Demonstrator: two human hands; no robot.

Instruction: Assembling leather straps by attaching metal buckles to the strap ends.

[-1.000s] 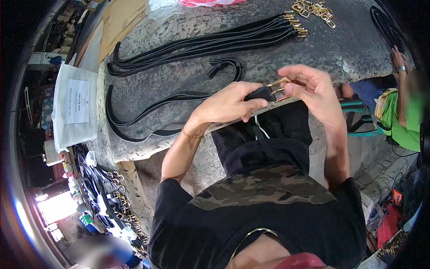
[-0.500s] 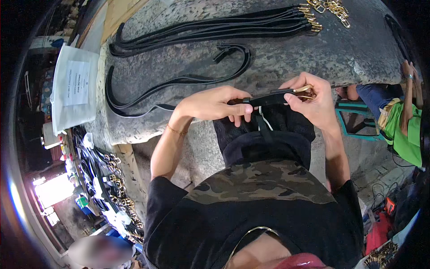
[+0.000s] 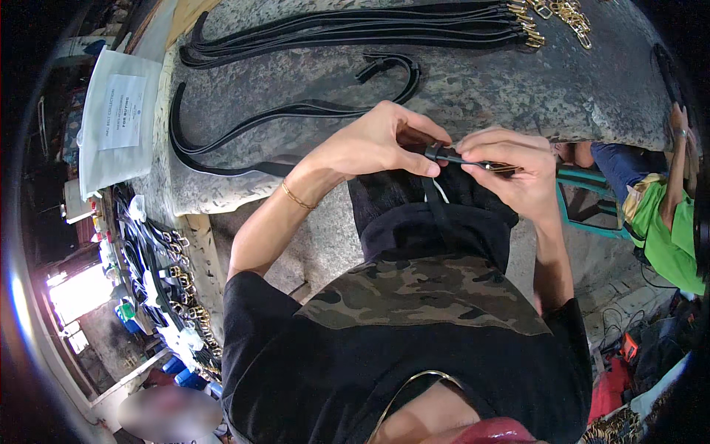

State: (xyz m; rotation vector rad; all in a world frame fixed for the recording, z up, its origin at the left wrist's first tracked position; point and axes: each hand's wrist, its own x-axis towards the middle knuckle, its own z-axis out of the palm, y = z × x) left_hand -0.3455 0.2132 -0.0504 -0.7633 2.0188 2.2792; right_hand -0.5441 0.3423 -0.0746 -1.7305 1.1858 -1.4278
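Just past the table's near edge, both my hands are at the buckle end of a black belt (image 3: pixel 325 109). My left hand (image 3: pixel 373 144) pinches a small black belt loop (image 3: pixel 435 152) around the strap between thumb and fingers. My right hand (image 3: pixel 518 159) grips the end with the gold-coloured buckle (image 3: pixel 504 169), which its fingers mostly cover. From under my left hand the belt runs back onto the table and lies there in wide curves, its far end hooked round.
Several black belts with gold-coloured fittings (image 3: pixel 355 29) lie at the table's far side beside loose gold-coloured buckles (image 3: pixel 573 22). A white plastic bag (image 3: pixel 118 122) hangs at the left edge. More straps hang below (image 3: pixel 163 274). A person in green (image 3: pixel 669 229) is at right, near a teal stool (image 3: pixel 588 177).
My left hand has moved up and right along the strap to the belt loop, closer to my right hand. The buckle has turned and is now more covered by my right fingers.
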